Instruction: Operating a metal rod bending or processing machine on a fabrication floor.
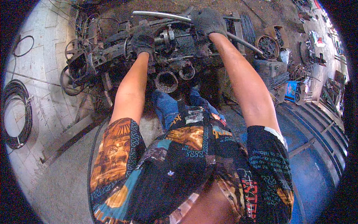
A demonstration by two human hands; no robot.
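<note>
A dark, greasy metal machine [112, 48] stands in front of me, with two round pipe-like openings on its near side. My right hand [209, 23], in a dark work glove, is closed around a long, bent metal bar [162, 15]. The bar's shiny end points left, and its other end slopes down to the right of the hand. My left hand [143, 39], also gloved, is curled over the machine's left part, close to a shiny bolt [171, 34]. What its fingers grip is lost against the dark metal.
A coil of black hose [18, 115] lies on the paving at left. To the right are a basket of wire [267, 47], a grey metal box [271, 70], thin rods and a blue box [292, 91]. Blue metal framing [317, 134] lies at lower right.
</note>
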